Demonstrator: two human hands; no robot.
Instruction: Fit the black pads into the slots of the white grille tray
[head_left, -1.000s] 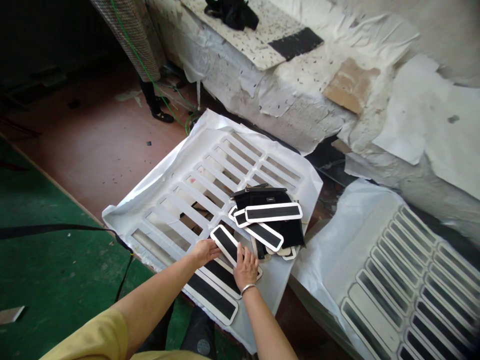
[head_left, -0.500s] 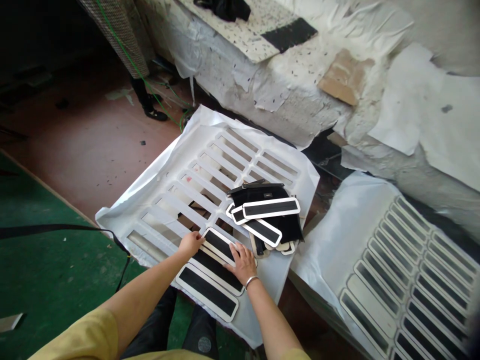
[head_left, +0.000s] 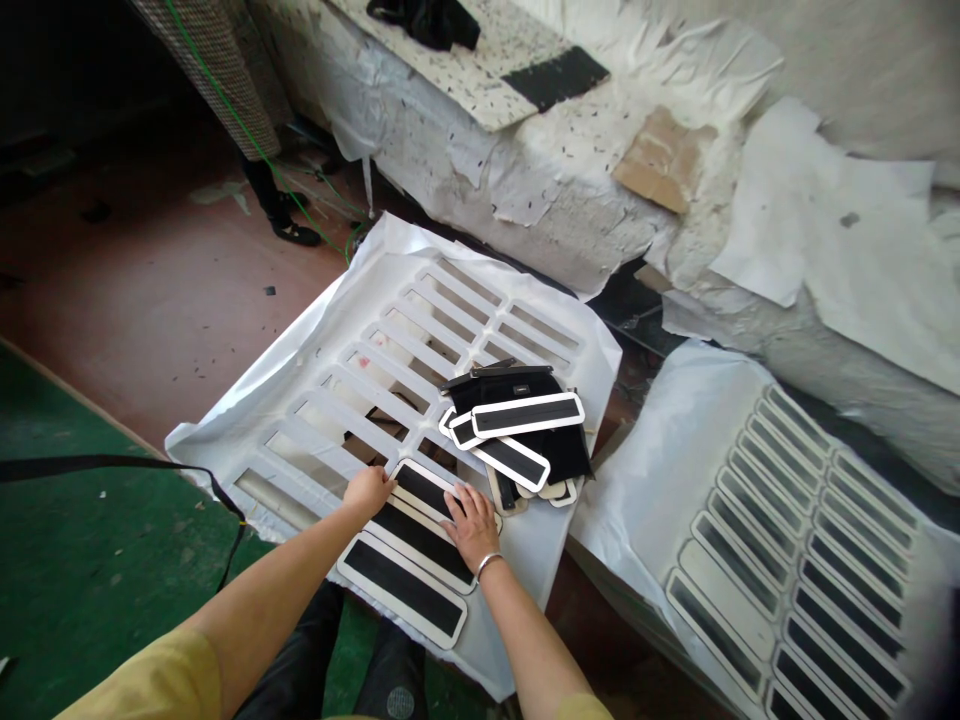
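Observation:
My left hand point(head_left: 369, 492) is closed in a pinch at the left end of a white-bordered black strip point(head_left: 424, 488) with rounded corners. Spread fingers of my right hand point(head_left: 472, 525) lie flat on the right part of that strip, covering some of it. Nearer to me, a second such strip point(head_left: 421, 543) and a third strip point(head_left: 401, 590) sit side by side. All three rest on a white slotted panel point(head_left: 480, 368). Beyond my right hand is a loose pile of similar strips point(head_left: 525, 412) on top of a black zippered piece point(head_left: 566, 452).
To the right, a second board point(head_left: 780, 540) carries rows of black strips. A long ledge point(head_left: 465, 170) covered in white sheeting runs behind, with a brown cardboard piece point(head_left: 664, 160) on it. Another person's legs point(head_left: 262, 190) stand at the back left, near a green cord point(head_left: 225, 100).
The whole view has shifted slightly, so things appear a little further left. My hands keep nearly the same places on the strip.

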